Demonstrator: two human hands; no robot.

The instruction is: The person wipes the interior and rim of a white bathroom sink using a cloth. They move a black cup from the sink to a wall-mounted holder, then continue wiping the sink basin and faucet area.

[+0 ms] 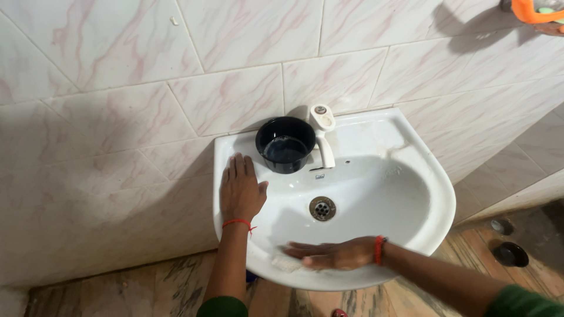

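Observation:
A white wall-mounted washbasin (411, 147) has a metal drain (322, 208) in its bowl and a white tap (322, 132) at the back. Next to the tap, a black round bowl (285, 145) stands on the basin's ledge. My left hand (241, 191) lies flat on the basin's left rim, fingers apart and holding nothing. My right hand (332, 254) reaches across the near rim, fingers straight, and presses a small pale pad (285, 263) against it. Both wrists wear red thread bands.
Pink-veined white tiles (117, 117) cover the wall around the basin. An orange object (534, 9) shows at the top right corner. On the brown patterned floor at the right sit a small dark bowl (510, 253) and a round floor fitting (499, 225).

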